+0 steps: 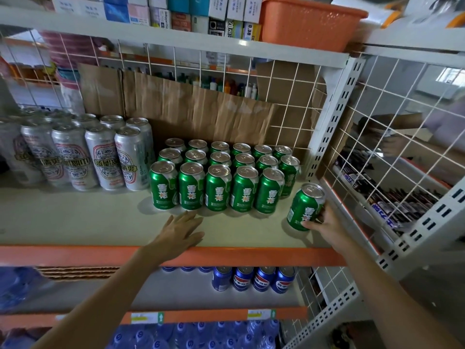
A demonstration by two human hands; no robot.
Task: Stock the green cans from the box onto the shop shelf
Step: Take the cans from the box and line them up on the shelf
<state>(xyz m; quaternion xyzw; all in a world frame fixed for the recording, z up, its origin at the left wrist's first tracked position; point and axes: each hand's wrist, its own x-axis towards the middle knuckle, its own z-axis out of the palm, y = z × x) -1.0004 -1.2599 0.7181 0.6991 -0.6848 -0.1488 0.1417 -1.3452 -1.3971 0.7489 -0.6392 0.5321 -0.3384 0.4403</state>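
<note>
Several green cans (pixel 218 182) stand in three rows at the back right of the cream shelf (pixel 75 222). My right hand (pixel 327 224) grips one more green can (pixel 303 206), tilted, at the shelf's right end, just right of the front row and apart from it. My left hand (pixel 180 231) lies flat with straight fingers on the shelf, just in front of the front row, touching no can. The box is not in view.
Tall silver cans (pixel 100 157) fill the shelf's left side. Brown cardboard (pixel 191 114) lines the wire back. A white upright post (pixel 329 117) and wire side panel (pixel 392 137) bound the right end. Blue cans (pixel 254 279) stand on the shelf below; an orange basket (pixel 307 21) sits above.
</note>
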